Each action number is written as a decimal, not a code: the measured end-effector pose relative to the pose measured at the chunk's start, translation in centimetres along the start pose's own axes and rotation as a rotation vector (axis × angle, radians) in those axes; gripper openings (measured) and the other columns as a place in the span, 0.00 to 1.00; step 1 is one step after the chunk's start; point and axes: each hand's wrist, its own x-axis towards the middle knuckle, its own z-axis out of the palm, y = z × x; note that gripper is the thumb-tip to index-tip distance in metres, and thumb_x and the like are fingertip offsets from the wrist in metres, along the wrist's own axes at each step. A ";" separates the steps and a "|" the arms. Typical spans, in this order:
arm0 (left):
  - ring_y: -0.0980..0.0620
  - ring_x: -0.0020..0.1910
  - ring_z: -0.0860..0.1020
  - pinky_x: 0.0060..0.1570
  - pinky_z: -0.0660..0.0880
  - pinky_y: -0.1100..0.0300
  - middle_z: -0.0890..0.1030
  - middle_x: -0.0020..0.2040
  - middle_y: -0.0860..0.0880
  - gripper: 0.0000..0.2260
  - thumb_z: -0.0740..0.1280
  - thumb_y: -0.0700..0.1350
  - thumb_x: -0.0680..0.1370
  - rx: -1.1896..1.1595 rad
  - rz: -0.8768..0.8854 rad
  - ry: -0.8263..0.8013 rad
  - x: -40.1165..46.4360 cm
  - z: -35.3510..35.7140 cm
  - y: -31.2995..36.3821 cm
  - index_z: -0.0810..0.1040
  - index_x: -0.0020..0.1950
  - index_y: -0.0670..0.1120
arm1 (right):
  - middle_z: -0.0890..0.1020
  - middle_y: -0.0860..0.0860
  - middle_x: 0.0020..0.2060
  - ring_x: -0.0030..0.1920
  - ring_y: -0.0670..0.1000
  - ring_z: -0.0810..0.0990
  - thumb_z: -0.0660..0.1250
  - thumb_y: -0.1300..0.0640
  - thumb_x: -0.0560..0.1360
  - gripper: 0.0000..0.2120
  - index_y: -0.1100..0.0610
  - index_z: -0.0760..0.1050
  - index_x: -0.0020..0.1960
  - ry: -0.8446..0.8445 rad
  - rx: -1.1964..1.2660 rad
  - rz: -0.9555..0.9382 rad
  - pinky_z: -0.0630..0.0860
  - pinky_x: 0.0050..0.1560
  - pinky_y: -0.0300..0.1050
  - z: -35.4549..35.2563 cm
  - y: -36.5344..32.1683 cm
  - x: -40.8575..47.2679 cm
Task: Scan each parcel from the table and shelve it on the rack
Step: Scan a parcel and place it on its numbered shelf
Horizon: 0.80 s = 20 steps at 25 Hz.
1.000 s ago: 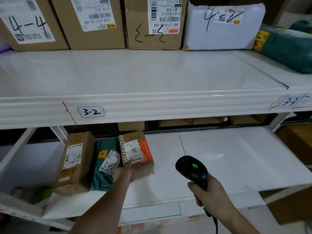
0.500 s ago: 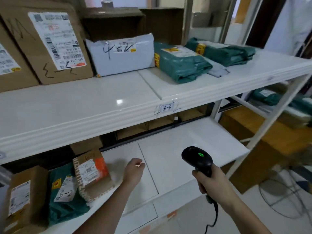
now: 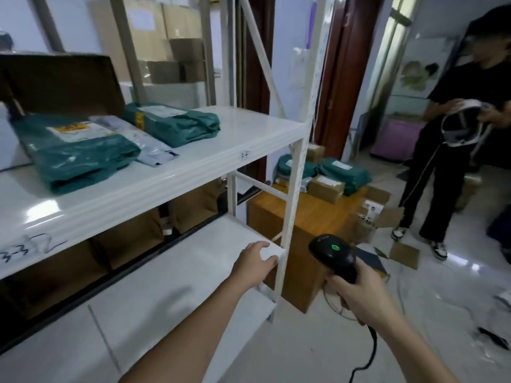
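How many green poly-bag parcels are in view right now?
4. Two lie on the rack's upper shelf: a near one and a far one. Two more sit on the wooden table behind the rack post: left, right. Others may be hidden behind them.

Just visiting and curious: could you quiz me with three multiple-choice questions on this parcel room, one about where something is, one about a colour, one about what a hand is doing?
1. Where do the unshelved parcels wait?
A. on the wooden table beyond the rack
B. on the top shelf
C. in a cart

2. What colour is the scanner's light?
A. red
B. green
C. blue

3. What is the left hand doing?
A. carrying a box
B. holding tape
C. holding nothing

Answers:
1. A: parcels lie on the wooden table.
2. B: the scanner, held in the right hand, glows green.
3. C: the left hand hovers empty by the lower shelf.
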 end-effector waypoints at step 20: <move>0.46 0.70 0.74 0.66 0.76 0.50 0.68 0.79 0.49 0.31 0.66 0.60 0.82 0.186 0.200 -0.335 29.9 15.9 16.3 0.61 0.82 0.54 | 0.79 0.47 0.23 0.25 0.47 0.77 0.69 0.60 0.75 0.05 0.52 0.76 0.48 0.257 0.054 0.254 0.73 0.27 0.40 -14.0 10.3 24.2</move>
